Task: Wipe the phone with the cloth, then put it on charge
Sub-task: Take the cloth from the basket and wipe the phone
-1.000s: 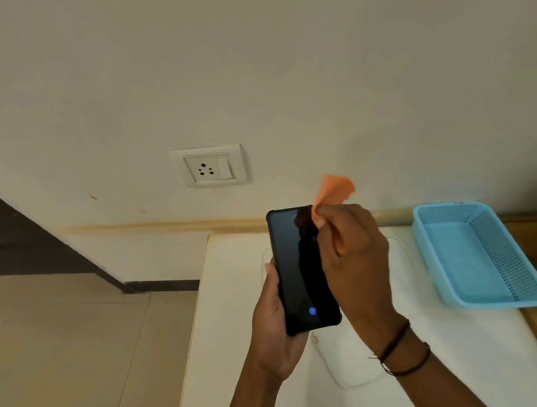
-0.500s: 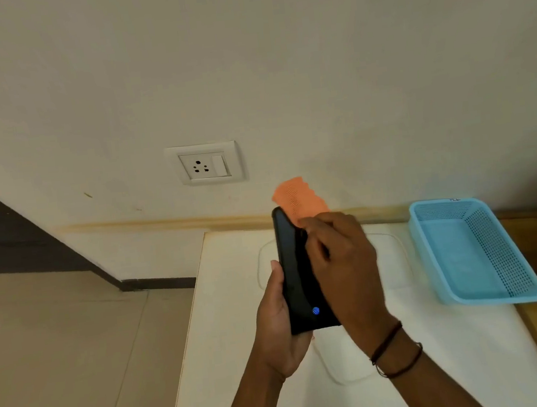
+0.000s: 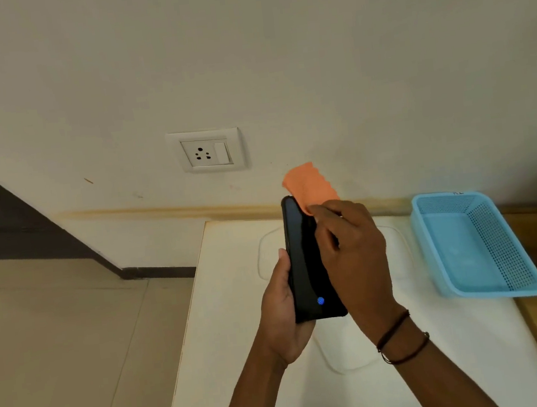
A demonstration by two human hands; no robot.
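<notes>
Head view, the only one.

- Left grip is wrapped round the lower left edge of the phone and holds it upright in the air above the desk, clear of the top.
- Right grip has its fingers curled on the orange cloth and presses it to the upper right of the glass. A flap of cloth sticks up past the phone's top edge.
- Change over the last second: the phone was face-on to me and is now turned partly edge-on, so the screen reads as a narrow dark strip. The cloth was at the top right corner and has slid across the top edge, with more of it showing above. The right grip has come in over the right half of the screen.
- A small blue dot glows near the bottom of the screen.
- My reading: wiping is in progress, working the top edge and side, not finished.
- Wall socket sits up and to the left, nothing plugged in. No cable or charger shows, so charging has not begun.
- Blue mesh basket stands on the desk to the right, well apart from the hands.
- Dark bands circle the right wrist.
</notes>
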